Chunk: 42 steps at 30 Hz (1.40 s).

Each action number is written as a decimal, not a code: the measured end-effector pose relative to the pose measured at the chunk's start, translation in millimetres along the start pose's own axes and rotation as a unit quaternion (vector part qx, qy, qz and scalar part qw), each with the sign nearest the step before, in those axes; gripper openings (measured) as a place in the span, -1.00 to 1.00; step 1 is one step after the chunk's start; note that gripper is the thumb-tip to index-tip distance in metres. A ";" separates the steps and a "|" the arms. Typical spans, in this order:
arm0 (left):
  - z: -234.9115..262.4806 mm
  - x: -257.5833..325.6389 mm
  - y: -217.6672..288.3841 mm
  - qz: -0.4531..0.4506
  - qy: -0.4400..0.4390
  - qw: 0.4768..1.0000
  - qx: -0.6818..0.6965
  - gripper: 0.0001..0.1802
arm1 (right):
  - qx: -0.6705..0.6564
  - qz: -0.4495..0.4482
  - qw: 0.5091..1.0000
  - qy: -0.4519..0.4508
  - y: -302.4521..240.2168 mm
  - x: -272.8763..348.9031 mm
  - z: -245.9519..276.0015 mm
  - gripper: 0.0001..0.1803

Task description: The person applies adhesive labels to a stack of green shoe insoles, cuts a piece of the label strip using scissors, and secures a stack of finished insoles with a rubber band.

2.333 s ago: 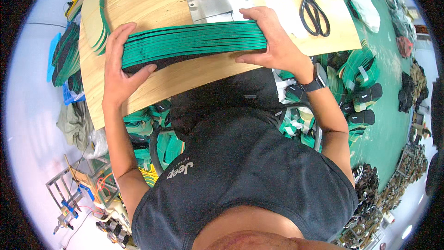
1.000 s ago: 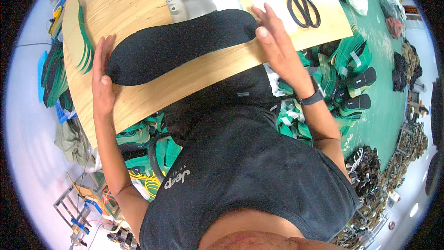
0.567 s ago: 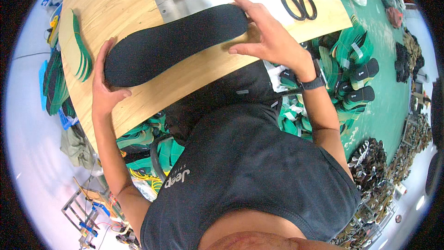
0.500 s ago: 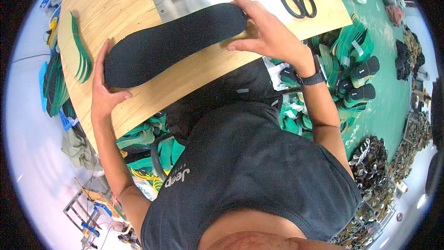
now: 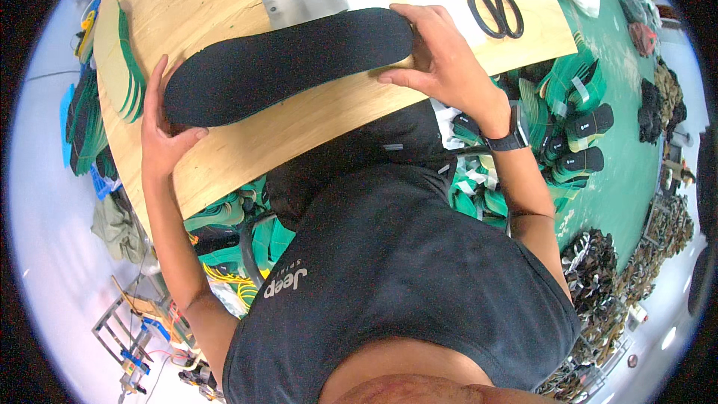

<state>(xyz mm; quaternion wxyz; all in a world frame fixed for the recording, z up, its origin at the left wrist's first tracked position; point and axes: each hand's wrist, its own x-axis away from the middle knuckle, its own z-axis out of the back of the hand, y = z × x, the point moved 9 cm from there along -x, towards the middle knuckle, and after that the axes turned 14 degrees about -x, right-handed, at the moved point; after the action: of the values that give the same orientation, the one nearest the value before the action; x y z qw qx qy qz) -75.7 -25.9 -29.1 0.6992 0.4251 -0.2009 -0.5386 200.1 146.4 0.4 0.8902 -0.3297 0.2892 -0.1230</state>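
Observation:
A black shoe insole (image 5: 288, 67), or a stack of them with the black face up, spans between my two hands over the near part of the wooden table (image 5: 247, 146). My left hand (image 5: 164, 131) curves round its wide left end, fingers along the far side and thumb at the near edge. Round the right end bends my right hand (image 5: 449, 60), its thumb stretched out below and its fingers against the tip. A thin green line shows along the near edge. What lies beneath the black face is hidden.
Black-handled scissors (image 5: 495, 4) lie at the far right of the table, by a metal machine plate (image 5: 299, 1). A few green-edged insoles (image 5: 123, 67) rest at the left edge. Bundled green and black insoles (image 5: 572, 90) are piled on the right, below table height.
Both hands still hold the insole. Its left end has risen slightly in the picture and its right end has shifted right, while the whole view has also moved a little.

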 end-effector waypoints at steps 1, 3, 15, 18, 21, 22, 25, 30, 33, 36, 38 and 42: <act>0.1 0.8 -3.3 0.003 -0.013 1.000 -0.009 0.11 | 0.004 0.000 1.000 0.000 1.6 -0.8 -1.3 -0.24; 0.3 2.3 -13.0 0.007 -0.039 0.999 -0.028 0.15 | 0.009 -0.007 1.000 -0.011 3.2 -3.4 -2.6 -0.23; -1.3 -0.2 6.2 0.019 -0.001 0.990 -0.141 0.28 | 0.009 -0.028 1.000 -0.010 9.3 0.1 -2.1 -0.13; -0.5 -4.2 8.2 0.025 0.024 0.993 -0.112 0.27 | 0.012 -0.033 0.999 0.000 15.7 -5.9 -4.4 -0.19; 15.5 -13.1 2.5 -0.007 0.047 0.978 -0.203 0.25 | 0.015 0.022 0.998 0.055 12.0 -25.0 -7.7 -0.33; 15.3 -14.3 -4.3 0.015 0.042 0.990 -0.132 0.24 | 0.019 0.039 0.997 0.069 9.9 -33.3 -11.8 -0.36; 27.9 -17.5 -7.1 -0.011 0.071 0.969 -0.236 0.23 | -0.028 -0.031 0.997 0.064 16.0 -48.0 -10.8 -0.48; 22.5 -22.7 -7.0 0.012 0.054 0.981 -0.184 0.16 | -0.018 -0.080 0.995 0.047 31.8 -54.1 -15.5 -0.38; 21.5 -25.1 -10.3 0.008 0.046 0.984 -0.171 0.15 | -0.022 -0.016 0.997 0.076 25.3 -53.7 -12.8 -0.37; 19.6 -27.2 -5.9 0.013 0.038 0.983 -0.181 0.16 | -0.051 -0.056 0.994 0.077 29.2 -54.6 -12.8 -0.38; 18.1 -25.6 -3.0 0.035 0.038 0.986 -0.157 0.17 | -0.046 -0.057 0.995 0.069 25.1 -53.4 -13.0 -0.40; 23.6 -9.1 -24.2 0.064 0.049 0.995 -0.066 0.09 | -0.002 0.001 0.996 0.090 16.1 -44.9 7.3 -0.47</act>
<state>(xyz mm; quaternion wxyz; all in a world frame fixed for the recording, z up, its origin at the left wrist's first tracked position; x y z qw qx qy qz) -110.4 -27.9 -34.0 0.7673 0.3904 -0.1576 -0.4837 168.9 180.7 13.7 0.8601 -0.3184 0.3692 -0.1505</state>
